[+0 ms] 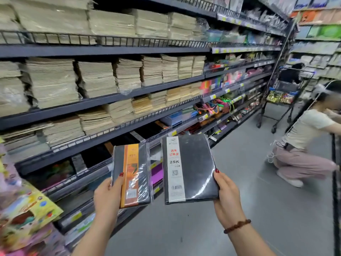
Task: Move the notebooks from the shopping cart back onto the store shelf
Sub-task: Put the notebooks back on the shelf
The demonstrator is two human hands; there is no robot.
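My left hand [108, 198] grips a small dark notebook with an orange band [132, 174], wrapped in clear plastic, by its lower left edge. My right hand [227, 196] grips a larger black notebook with a white band marked 25K [190, 169] by its lower right edge. Both notebooks are held upright, side by side, in front of the lower part of the store shelf [103, 102]. Dark rails run along the shelf's tiers, which carry stacks of beige paper pads. The shopping cart I took them from is out of view.
A person [306, 145] crouches at the right of the grey aisle floor. A shopping cart [284, 97] stands further down the aisle. Colourful packets [24, 213] hang at the lower left. A dark bar [335, 191] runs down the right edge.
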